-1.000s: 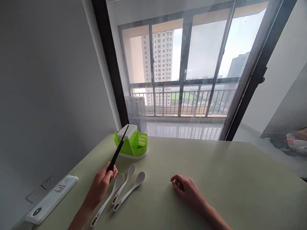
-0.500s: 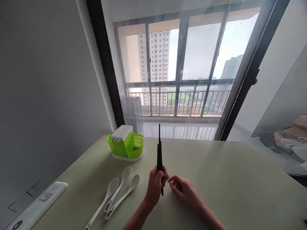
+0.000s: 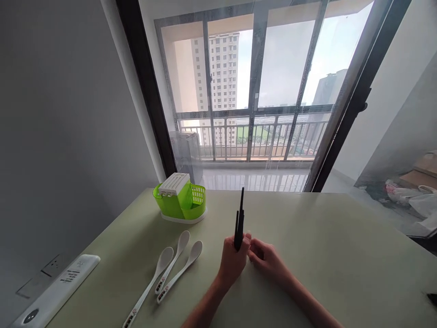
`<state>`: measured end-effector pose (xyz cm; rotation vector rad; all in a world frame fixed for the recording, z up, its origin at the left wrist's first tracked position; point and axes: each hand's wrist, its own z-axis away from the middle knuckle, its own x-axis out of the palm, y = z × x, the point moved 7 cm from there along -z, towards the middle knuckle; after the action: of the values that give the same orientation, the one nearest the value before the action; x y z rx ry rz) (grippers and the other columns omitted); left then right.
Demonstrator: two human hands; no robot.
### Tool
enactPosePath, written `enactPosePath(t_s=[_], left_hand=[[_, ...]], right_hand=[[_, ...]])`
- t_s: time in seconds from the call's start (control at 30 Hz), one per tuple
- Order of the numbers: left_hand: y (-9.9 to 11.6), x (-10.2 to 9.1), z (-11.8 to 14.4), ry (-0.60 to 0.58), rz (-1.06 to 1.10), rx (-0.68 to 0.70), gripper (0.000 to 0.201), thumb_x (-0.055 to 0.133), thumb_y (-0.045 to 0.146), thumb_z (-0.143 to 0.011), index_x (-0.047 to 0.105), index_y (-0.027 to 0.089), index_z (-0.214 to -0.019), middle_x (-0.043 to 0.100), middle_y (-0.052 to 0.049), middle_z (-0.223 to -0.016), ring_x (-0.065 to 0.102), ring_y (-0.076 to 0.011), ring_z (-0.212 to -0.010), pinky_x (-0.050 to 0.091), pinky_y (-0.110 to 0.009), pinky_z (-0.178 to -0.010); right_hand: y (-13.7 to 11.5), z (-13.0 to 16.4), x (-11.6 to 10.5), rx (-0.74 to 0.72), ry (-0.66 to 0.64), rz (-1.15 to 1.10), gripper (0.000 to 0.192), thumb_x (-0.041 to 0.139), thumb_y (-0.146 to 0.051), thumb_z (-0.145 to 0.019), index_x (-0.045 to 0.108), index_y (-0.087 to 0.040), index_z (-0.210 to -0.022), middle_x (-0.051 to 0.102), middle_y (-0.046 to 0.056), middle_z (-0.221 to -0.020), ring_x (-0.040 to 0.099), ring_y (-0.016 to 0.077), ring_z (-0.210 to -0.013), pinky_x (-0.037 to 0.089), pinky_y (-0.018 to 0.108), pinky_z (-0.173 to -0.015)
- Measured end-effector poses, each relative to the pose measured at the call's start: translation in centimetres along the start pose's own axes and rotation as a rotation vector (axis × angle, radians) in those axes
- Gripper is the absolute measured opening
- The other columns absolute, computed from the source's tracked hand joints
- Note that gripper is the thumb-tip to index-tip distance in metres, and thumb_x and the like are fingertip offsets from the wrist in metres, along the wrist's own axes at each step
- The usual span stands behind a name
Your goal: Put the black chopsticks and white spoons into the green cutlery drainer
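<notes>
Black chopsticks [image 3: 239,223] are held upright at the table's [image 3: 341,255] near centre, clamped in the closed left hand [image 3: 234,259]. The right hand [image 3: 266,259], fingers curled, is set touching beside it; its grip cannot be told. Three white spoons [image 3: 170,269] lie left, a green holder [image 3: 180,202] farther back.

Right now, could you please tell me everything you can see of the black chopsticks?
The black chopsticks are a pair of thin, dark, smooth-looking sticks, held nearly upright above the pale green table, with their tips uneven, one reaching higher. The left hand grips their lower part, and the right hand meets them at the grip beside it. Their lower ends are hidden behind the fingers.
</notes>
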<state>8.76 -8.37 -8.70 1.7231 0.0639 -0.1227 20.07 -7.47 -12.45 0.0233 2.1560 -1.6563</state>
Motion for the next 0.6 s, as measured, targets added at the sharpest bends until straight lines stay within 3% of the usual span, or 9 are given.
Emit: enactPosePath(t_s=[0.17, 0.33, 0.5, 0.6], left_hand=[[-1.0, 0.0, 0.0, 0.005, -0.030, -0.009, 0.056, 0.051, 0.069, -0.088, 0.037, 0.024, -0.060, 0.028, 0.007, -0.052, 0.027, -0.0098, -0.052, 0.022, -0.026, -0.050], [-1.5, -0.1, -0.3, 0.038, -0.059, -0.025, 0.058, 0.047, 0.071, -0.089, 0.034, 0.024, -0.057, 0.028, 0.007, -0.050, 0.027, -0.0104, -0.052, 0.023, -0.027, -0.051], [-1.2, -0.1, -0.6, 0.066, -0.105, -0.027, 0.056, 0.047, 0.069, -0.090, 0.034, 0.025, -0.058, 0.028, 0.006, -0.051, 0.029, -0.0114, -0.052, 0.023, -0.028, -0.051], [-0.5, -0.7, 0.1, 0.106, -0.223, -0.019, 0.048, 0.052, 0.060, -0.092, 0.043, 0.023, -0.062, 0.036, 0.005, -0.054, 0.035, -0.0126, -0.052, 0.025, -0.027, -0.053]], right_hand=[[-0.1, -0.1, -0.2, -0.004, -0.003, -0.019, 0.045, 0.054, -0.063, -0.091, 0.064, -0.019, -0.083, 0.048, -0.004, -0.061, 0.038, 0.0129, -0.056, 0.031, 0.026, -0.054], [0.3, -0.1, -0.7, 0.016, -0.006, -0.165, 0.042, 0.058, -0.059, -0.093, 0.066, -0.018, -0.093, 0.056, -0.003, -0.065, 0.047, 0.0135, -0.059, 0.038, 0.026, -0.057], [0.5, -0.3, -1.1, 0.033, 0.033, -0.222, 0.045, 0.059, -0.063, -0.091, 0.066, -0.018, -0.094, 0.057, -0.004, -0.063, 0.050, 0.0138, -0.056, 0.042, 0.026, -0.056], [0.8, -0.6, -1.2, 0.041, 0.047, -0.272, 0.048, 0.060, -0.065, -0.089, 0.067, -0.019, -0.095, 0.057, -0.004, -0.062, 0.050, 0.0141, -0.055, 0.042, 0.026, -0.055]])
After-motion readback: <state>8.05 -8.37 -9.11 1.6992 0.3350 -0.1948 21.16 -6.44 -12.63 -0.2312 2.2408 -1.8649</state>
